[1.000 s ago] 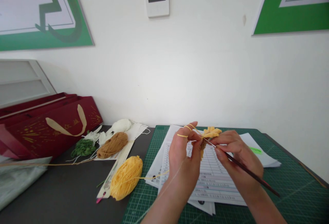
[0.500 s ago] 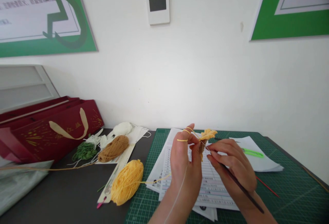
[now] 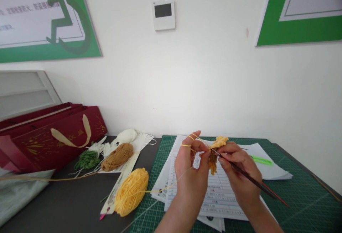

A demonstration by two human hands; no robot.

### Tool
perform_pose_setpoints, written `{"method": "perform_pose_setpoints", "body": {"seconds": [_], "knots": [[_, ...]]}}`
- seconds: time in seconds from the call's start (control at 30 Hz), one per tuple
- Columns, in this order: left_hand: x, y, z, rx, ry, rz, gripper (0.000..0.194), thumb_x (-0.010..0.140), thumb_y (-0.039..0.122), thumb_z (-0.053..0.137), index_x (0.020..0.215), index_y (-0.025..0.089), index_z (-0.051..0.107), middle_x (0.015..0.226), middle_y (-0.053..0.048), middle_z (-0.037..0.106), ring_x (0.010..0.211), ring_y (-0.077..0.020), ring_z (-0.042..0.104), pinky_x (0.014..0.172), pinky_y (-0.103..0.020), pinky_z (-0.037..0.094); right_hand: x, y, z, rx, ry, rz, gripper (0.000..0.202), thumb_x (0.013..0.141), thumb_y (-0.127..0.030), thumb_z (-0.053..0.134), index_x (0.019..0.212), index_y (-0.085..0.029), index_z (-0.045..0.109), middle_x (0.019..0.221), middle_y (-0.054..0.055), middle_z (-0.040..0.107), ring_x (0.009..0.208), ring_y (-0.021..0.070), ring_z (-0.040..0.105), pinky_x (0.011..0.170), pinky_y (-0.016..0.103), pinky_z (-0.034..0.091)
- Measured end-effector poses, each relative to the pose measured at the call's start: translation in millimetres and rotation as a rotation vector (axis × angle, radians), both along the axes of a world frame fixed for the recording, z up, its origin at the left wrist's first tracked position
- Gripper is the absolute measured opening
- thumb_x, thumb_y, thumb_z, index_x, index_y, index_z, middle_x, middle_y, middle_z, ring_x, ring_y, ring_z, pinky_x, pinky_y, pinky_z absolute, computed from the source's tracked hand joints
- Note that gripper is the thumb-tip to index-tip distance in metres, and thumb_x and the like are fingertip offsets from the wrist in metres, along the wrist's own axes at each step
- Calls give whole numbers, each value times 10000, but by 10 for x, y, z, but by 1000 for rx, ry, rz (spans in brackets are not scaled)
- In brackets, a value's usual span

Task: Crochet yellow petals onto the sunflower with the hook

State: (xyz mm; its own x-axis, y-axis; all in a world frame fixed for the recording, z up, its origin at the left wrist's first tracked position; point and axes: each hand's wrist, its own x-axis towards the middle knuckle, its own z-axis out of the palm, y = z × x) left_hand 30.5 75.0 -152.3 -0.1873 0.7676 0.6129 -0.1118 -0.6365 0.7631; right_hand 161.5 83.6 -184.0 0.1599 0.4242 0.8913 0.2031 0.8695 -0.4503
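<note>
Between thumb and fingers my left hand (image 3: 191, 169) pinches a small yellow and brown crochet piece (image 3: 219, 142). Yellow yarn loops round its raised index finger. My right hand (image 3: 242, 172) is closed on a dark-handled crochet hook (image 3: 249, 177), whose thin metal tip meets the piece near the left fingertips. The exact stitch under the tip is too small to make out. A strand runs from the yellow yarn ball (image 3: 131, 192), on the table to the left, toward my left hand.
Printed sheets (image 3: 213, 199) lie on a green cutting mat (image 3: 301, 190) beneath my hands. A green cutter (image 3: 261, 160) and a red stick (image 3: 275, 194) are at the right. Brown yarn (image 3: 117, 157), green yarn (image 3: 87, 159), white yarn (image 3: 127, 136) and a red paper bag (image 3: 53, 133) stand left.
The crochet piece has turned, showing more of its lower yellow edge. My right hand has shifted slightly left and its hook lies flatter. The whole view has moved a little.
</note>
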Motion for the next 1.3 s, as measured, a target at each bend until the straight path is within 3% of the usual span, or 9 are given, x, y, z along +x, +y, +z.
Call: {"method": "perform_pose_setpoints", "body": {"seconds": [0.2, 0.4, 0.57, 0.63, 0.7, 0.8, 1.0, 1.1, 1.3], "knots": [[-14, 23, 21, -66, -72, -102, 491, 796, 85, 747, 1248, 211, 604, 827, 1, 662, 781, -144, 657, 741, -269, 557, 48, 27, -8, 25, -51, -41, 243, 795, -45, 742, 872, -267, 680, 873, 26, 712, 897, 232, 677, 806, 419, 568], [-67, 54, 115, -350, -306, -310, 574, 711, 113, 844, 1226, 191, 601, 837, 12, 674, 760, -114, 628, 719, -236, 524, 67, 43, 22, 73, -122, -52, 270, 809, -23, 704, 906, -272, 664, 893, 32, 705, 916, 237, 671, 777, 417, 571], [-52, 58, 108, -426, -452, -448, 581, 651, 90, 875, 1165, 161, 613, 805, 18, 671, 698, -96, 618, 717, -246, 518, 65, 34, 1, 188, -233, -151, 320, 807, 7, 690, 940, -279, 638, 920, 17, 702, 903, 223, 674, 796, 444, 572], [-42, 47, 112, -426, -436, -432, 566, 671, 88, 859, 1171, 161, 603, 811, 16, 673, 707, -99, 620, 723, -250, 516, 42, 20, -9, 238, -285, -243, 346, 798, 28, 690, 965, -271, 641, 935, 19, 700, 904, 216, 674, 798, 440, 569], [-41, 31, 130, -391, -343, -335, 547, 705, 90, 831, 1191, 164, 591, 825, 6, 681, 740, -114, 622, 726, -255, 514, 11, 8, -18, 242, -296, -293, 331, 807, 31, 685, 974, -250, 637, 937, 28, 691, 901, 209, 671, 794, 427, 565], [-51, 20, 157, -331, -170, -188, 519, 736, 92, 789, 1209, 163, 587, 841, -11, 682, 770, -140, 619, 723, -274, 518, -8, -1, -31, 187, -256, -289, 272, 845, 5, 674, 1006, -213, 647, 954, 52, 693, 918, 209, 671, 815, 417, 561], [-72, 64, 131, -258, -30, -106, 468, 755, 74, 725, 1196, 163, 594, 837, -20, 674, 776, -165, 628, 718, -301, 520, 80, -36, -21, 207, -246, -285, 255, 863, -1, 663, 1049, -176, 673, 960, 58, 718, 928, 194, 671, 860, 376, 553], [-84, 86, 127, -234, -5, -104, 451, 747, 54, 718, 1171, 169, 613, 833, -17, 676, 772, -161, 632, 725, -297, 514, 82, -53, -7, 158, -226, -274, 223, 880, -27, 647, 1033, -188, 670, 952, 49, 714, 930, 187, 671, 858, 360, 558], [-114, 99, 159, -272, -35, -238, 400, 716, 51, 740, 1093, 153, 651, 819, -14, 669, 744, -144, 618, 693, -271, 500, -40, -88, 41, -163, 151, -178, 78, 986, -213, 572, 934, -221, 630, 771, -13, 657, 709, 125, 643, 720, 284, 538]]}}
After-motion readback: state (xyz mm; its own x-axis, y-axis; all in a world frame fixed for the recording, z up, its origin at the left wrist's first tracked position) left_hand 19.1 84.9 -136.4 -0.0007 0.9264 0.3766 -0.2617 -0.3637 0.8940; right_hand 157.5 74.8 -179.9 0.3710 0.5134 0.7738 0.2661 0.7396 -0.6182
